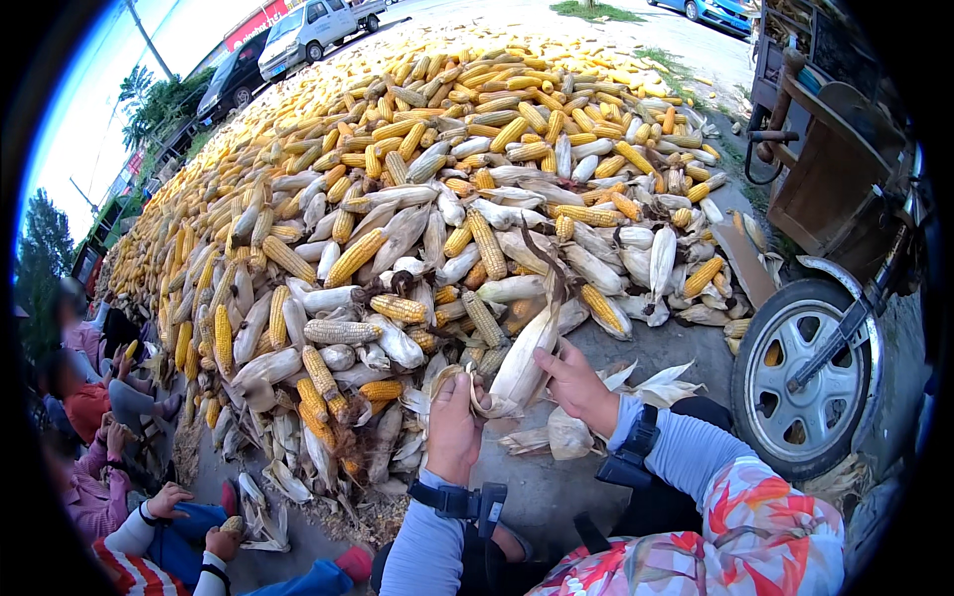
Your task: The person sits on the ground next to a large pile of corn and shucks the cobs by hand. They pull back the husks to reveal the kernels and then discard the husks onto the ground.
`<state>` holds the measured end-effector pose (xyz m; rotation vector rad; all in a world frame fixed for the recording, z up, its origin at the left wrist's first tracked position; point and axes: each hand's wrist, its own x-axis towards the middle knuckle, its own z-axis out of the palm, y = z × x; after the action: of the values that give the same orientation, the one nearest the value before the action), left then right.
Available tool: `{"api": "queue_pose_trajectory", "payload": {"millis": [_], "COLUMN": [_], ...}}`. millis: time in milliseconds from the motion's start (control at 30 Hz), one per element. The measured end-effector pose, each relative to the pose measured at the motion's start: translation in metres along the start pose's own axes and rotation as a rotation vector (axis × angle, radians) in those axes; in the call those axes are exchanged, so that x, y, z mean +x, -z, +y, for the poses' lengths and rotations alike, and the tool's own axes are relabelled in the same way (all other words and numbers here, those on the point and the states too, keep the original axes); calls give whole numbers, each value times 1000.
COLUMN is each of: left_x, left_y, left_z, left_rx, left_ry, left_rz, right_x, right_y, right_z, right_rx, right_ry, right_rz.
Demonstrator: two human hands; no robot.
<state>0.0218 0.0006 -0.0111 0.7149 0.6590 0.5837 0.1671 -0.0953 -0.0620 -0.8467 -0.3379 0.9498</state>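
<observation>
An ear of corn (pixel 527 360), still wrapped in pale dry husk, is held tilted between my two hands in front of the heap. Its dark, withered tip points up and away from me. Around the lower end, where some husk is folded back, my left hand (pixel 454 429) is closed. My right hand (pixel 578 385) grips the ear's right side, thumb against the husk, the other fingers partly hidden. Close beyond my hands lies the heap of corn (pixel 397 233), mixing bare yellow ears and husked ones. Loose pale husks (pixel 568 434) lie beneath my right hand.
A cart with a spoked wheel (pixel 807 377) stands at the right, a flat board (pixel 743 263) beside it. Several people sit at the left; one co-worker's hand (pixel 224 539) holds an ear. A white van (pixel 303 38) and a blue car (pixel 717 14) are parked far back.
</observation>
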Motion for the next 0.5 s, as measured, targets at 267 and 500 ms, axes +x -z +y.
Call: {"api": "queue_pose_trajectory", "payload": {"millis": [267, 500], "left_x": [10, 15], "left_y": [39, 58], "left_z": [20, 16], "left_rx": [69, 109], "left_ry": [-46, -55], "left_rz": [169, 243], "right_x": [37, 33], "right_y": [46, 41], "right_z": [-57, -62], "right_rx": [218, 38], "right_ry": [163, 310], "right_rz": [354, 319]}}
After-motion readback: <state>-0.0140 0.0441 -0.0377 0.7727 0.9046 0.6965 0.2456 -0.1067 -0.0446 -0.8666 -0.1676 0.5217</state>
